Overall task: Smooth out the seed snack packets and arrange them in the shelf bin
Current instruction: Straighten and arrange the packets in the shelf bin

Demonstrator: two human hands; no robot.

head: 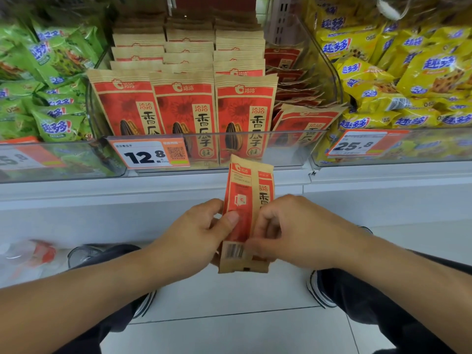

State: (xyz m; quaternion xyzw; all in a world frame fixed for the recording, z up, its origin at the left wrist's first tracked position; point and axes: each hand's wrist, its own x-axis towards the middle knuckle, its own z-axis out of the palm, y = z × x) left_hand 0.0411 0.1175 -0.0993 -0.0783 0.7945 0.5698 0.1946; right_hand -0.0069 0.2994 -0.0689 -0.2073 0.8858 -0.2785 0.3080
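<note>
Head view: packet [246,213] upright, long axis vertical, folded lengthwise, pinched between left hand [201,233] and right hand [286,231], both curled on it, below the bin [293,146] front edge; open slot lies up-right, nearer right hand.

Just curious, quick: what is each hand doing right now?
Left hand: grips the folded red-and-tan paper seed packet.
Right hand: pinches the same packet's right edge.

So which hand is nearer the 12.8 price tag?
Left. The left hand sits below the price tag, slightly rightward; the right hand is farther right, across the held packet.
</note>
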